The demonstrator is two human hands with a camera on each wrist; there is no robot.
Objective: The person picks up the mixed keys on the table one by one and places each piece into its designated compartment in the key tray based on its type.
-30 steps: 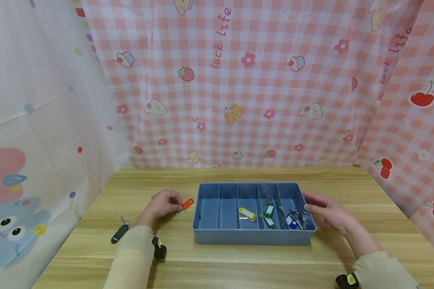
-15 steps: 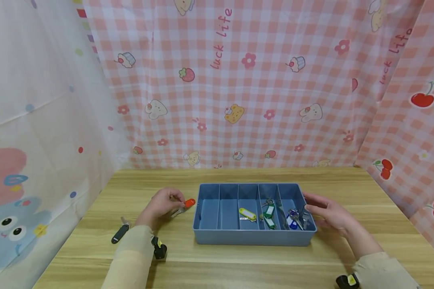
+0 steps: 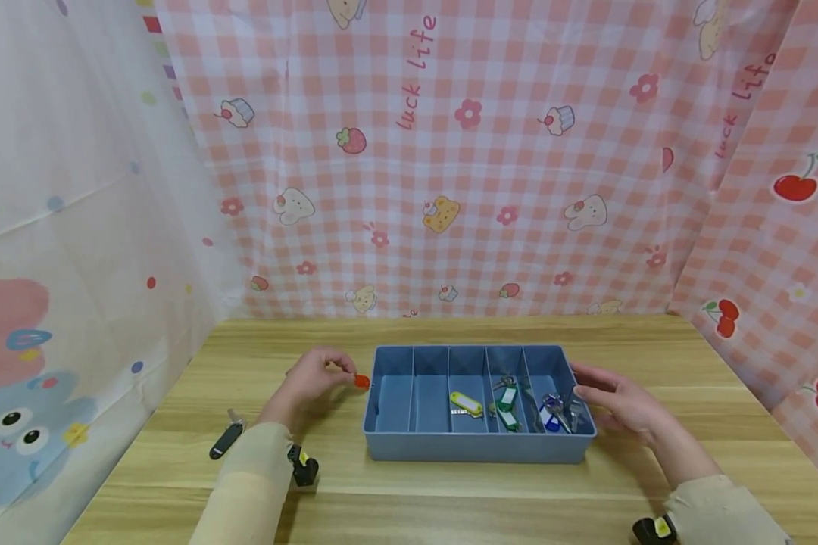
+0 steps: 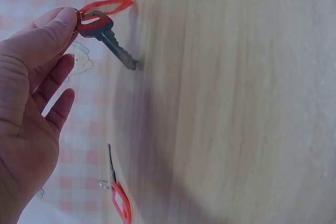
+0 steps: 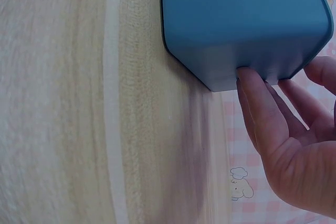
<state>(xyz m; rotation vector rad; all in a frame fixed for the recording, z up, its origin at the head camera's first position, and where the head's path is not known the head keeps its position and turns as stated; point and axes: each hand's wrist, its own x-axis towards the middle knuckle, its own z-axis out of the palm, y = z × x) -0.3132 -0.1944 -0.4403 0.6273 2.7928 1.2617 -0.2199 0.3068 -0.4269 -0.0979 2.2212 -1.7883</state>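
Near the left end of the blue-grey divided box (image 3: 477, 446), my left hand (image 3: 316, 375) pinches a key with a red tag (image 3: 361, 381) between thumb and fingertips. In the left wrist view the key (image 4: 113, 40) hangs down at a slant from the pinch, toward the tabletop. My right hand (image 3: 620, 401) rests at the box's right end. Its fingers (image 5: 262, 98) lie fairly straight against the end wall, with the thumb at the rim. Inside the box are a yellow-tagged key (image 3: 466, 403), green-tagged keys (image 3: 507, 397) and blue-tagged keys (image 3: 552, 412).
A black-tagged key (image 3: 227, 439) lies on the wooden table (image 3: 409, 499) by the left sleeve. Another red-tagged key (image 4: 121, 200) shows low in the left wrist view, mostly hidden in the head view. A pink checked curtain (image 3: 409, 227) hangs behind the table.
My left hand has shifted slightly right toward the box with the red-tagged key, which now appears raised from the table. My right hand and the box have stayed still.
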